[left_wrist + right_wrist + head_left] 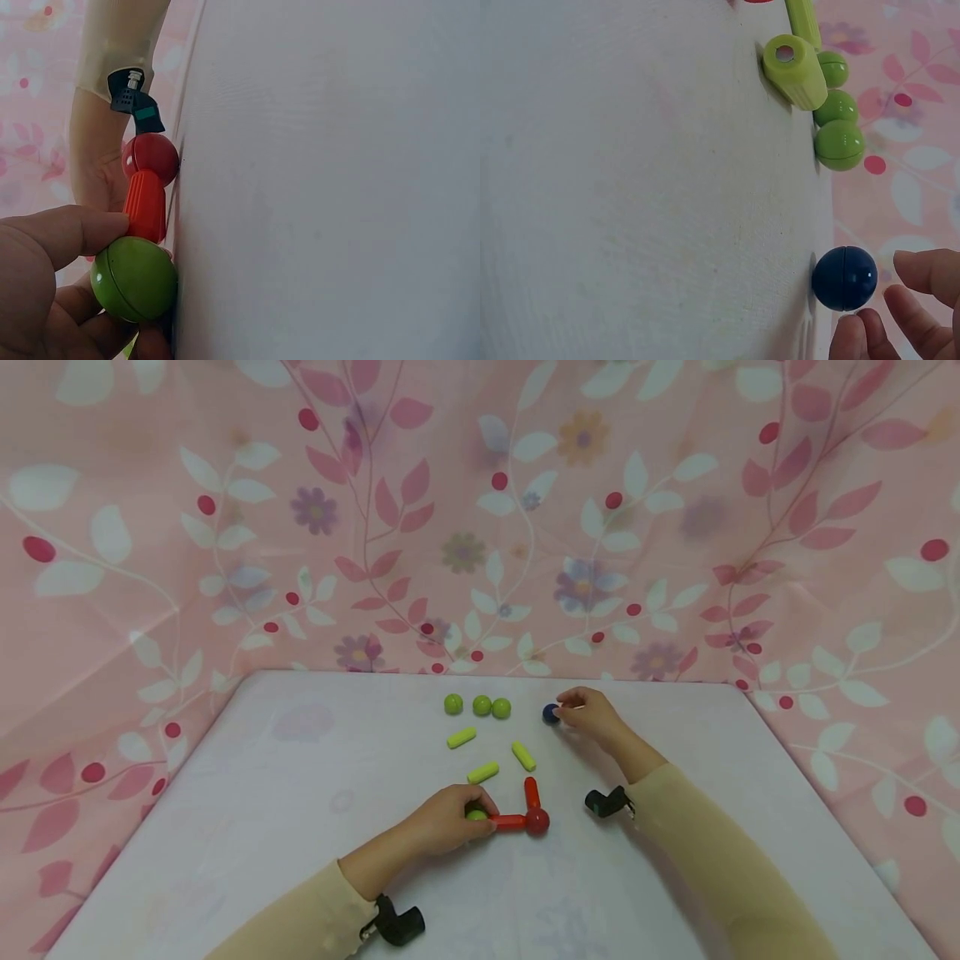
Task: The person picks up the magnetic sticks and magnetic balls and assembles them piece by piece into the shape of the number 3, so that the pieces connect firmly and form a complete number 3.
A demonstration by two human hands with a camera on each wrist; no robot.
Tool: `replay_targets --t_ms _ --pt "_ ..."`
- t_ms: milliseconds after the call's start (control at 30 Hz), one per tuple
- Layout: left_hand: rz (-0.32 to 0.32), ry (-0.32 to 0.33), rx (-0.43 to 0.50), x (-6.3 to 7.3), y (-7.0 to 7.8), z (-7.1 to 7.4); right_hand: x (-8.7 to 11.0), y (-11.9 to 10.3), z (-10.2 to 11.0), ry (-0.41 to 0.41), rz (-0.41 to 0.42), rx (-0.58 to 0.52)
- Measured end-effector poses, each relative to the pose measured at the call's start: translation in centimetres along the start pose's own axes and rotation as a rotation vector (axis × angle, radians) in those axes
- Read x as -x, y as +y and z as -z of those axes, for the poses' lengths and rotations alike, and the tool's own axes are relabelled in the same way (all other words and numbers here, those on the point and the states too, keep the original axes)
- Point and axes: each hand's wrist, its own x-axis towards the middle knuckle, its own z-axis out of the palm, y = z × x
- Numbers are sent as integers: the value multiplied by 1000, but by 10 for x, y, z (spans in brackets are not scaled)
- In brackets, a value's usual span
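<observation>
My left hand [452,820] grips a green ball [135,279] and the near end of a red rod [510,822] that meets it. The rod's other end joins a red ball [537,822], from which a second red rod [531,792] points away toward the far side. In the left wrist view, a fingertip presses on the ribbed rod while other fingers curl around the green ball. At the back, my right hand [588,717] is beside a dark blue ball [844,278] on the table. Its fingers are spread around the ball, with a gap at the upper fingertip in the right wrist view.
Three green balls [482,705] stand in a row near the back edge of the white table [337,752]. Three yellow-green rods [483,772] lie between them and the red pieces; one rod [786,64] shows a silvery disc in its end. A floral curtain [465,527] hangs behind.
</observation>
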Motion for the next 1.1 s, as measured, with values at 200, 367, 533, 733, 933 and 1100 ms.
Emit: replay_targets --t_ms 200,367,533,733,933,1100 --pt "2 -6 -1 -1 -1 0 -7 1 -6 -5 -34 -13" --pt "1 -10 1 -1 -2 -1 -12 3 -12 -18 -69 3" --pt "-3 -13 -5 -2 -2 0 -16 4 -15 -24 -85 39" --pt "4 -19 3 -2 -1 0 -17 4 -14 -39 -97 66" --pt "13 -23 14 -2 0 -1 -14 4 -10 -50 -88 103" --pt "16 -23 14 -2 1 -1 -7 3 -9 -75 -91 91"
